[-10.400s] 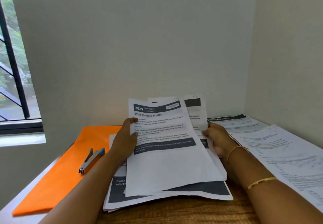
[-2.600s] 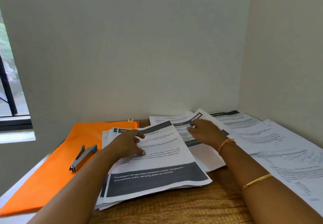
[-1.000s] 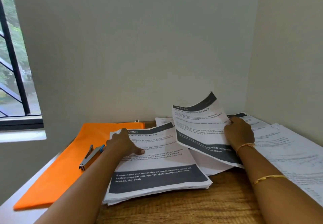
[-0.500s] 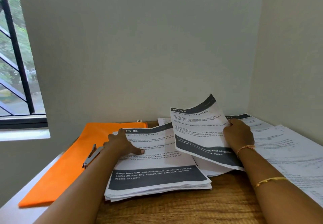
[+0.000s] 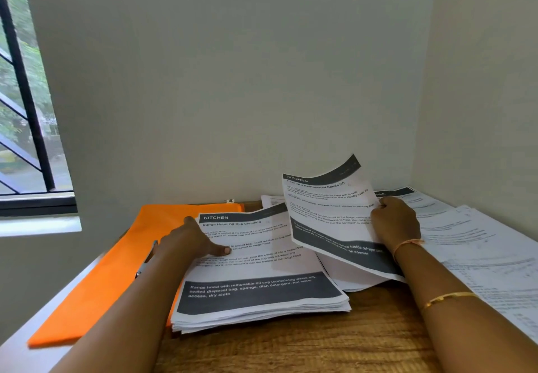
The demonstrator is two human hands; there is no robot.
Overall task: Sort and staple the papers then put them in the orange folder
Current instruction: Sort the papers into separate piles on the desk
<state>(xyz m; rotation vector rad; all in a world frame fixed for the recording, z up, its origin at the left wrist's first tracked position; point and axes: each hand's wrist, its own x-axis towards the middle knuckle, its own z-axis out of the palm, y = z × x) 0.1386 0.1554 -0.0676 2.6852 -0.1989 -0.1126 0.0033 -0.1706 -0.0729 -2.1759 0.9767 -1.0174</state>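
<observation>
On the wooden surface [image 5: 291, 343] before me, my left hand [image 5: 192, 241] lies flat on the stack of papers [image 5: 262, 291], thumb pressing its top "Kitchen" page. My right hand [image 5: 396, 224] pinches the right edge of a single sheet [image 5: 329, 212], which is raised and tilted above a second pile [image 5: 349, 282]. The orange folder [image 5: 116, 279] lies left, tucked under the stack's edge. On it is the stapler [image 5: 145, 262], mostly hidden behind my forearm.

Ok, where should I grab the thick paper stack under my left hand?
Grip the thick stack of printed white pages at its near right corner, coming from the front: that edge lies free on the wooden table, while its left side overlaps the flat orange folder.
</observation>
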